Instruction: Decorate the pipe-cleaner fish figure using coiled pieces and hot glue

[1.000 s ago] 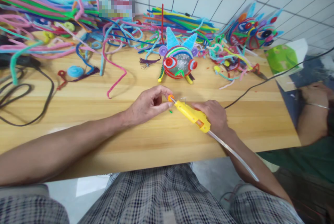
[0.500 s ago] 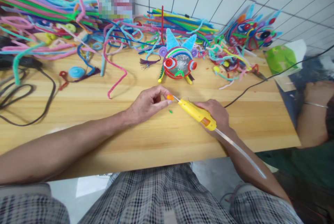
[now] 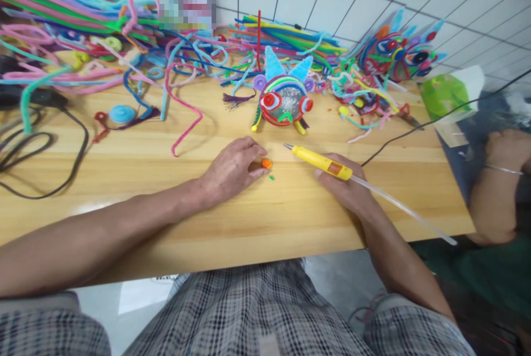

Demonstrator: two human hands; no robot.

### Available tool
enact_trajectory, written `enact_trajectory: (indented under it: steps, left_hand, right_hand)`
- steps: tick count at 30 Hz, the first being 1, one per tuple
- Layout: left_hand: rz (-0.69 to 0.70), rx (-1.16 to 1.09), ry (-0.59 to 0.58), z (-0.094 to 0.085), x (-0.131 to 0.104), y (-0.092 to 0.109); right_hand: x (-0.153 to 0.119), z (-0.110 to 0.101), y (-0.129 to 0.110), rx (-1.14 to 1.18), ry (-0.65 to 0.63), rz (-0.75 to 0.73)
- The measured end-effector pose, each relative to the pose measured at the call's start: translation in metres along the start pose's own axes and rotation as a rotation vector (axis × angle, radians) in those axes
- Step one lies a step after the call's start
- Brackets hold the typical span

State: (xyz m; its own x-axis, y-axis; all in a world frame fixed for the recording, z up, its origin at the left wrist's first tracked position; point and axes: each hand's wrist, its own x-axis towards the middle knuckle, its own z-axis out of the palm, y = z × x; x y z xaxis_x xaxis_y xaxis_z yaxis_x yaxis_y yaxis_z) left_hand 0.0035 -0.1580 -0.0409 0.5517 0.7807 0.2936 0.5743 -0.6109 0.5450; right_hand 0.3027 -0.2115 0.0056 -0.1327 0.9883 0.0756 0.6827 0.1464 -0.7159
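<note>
My left hand (image 3: 232,171) is low over the table, its thumb and fingertips closed around a small orange pipe-cleaner coil (image 3: 266,163). A tiny green scrap (image 3: 271,178) lies just below that coil. Wrapped round a yellow hot glue gun (image 3: 317,160), my right hand (image 3: 346,187) keeps the metal nozzle pointing left, apart from the coil. A long clear glue stick (image 3: 402,207) sticks out of the gun's back. Beyond both hands stands a round figure (image 3: 286,99) with blue horns, red-and-white eyes, purple ears and a green mouth piece.
Pipe cleaners (image 3: 53,10) are heaped along the back, and more cuttings (image 3: 360,99) lie to the right. Two similar figures (image 3: 398,52) stand at the back right. A black cord (image 3: 415,129) crosses the right side. Another person's arm (image 3: 500,190) rests beyond the table's right edge.
The glue gun has pulled back to the right, its nozzle leaving the orange coil, and it is now tilted flatter. My left hand has lowered slightly with the coil.
</note>
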Motion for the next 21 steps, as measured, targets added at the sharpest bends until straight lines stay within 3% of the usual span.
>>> enact_trajectory:
  steps: [5,12,15,21]
  left_hand:
    - [0.016,0.025,-0.024,-0.001,0.002,0.001]
    - [0.068,0.031,0.01,0.004,0.001,0.001]
    - [0.066,0.039,0.017,0.005,0.001,0.0]
    - [0.056,0.012,0.028,0.005,0.0,0.001]
  right_hand:
    - [0.003,-0.013,-0.008,-0.025,-0.076,-0.059]
    - [0.02,-0.035,-0.032,-0.118,-0.308,-0.138]
    - [0.029,-0.036,-0.031,-0.111,-0.375,-0.137]
    - [0.034,-0.03,-0.018,0.001,-0.382,-0.054]
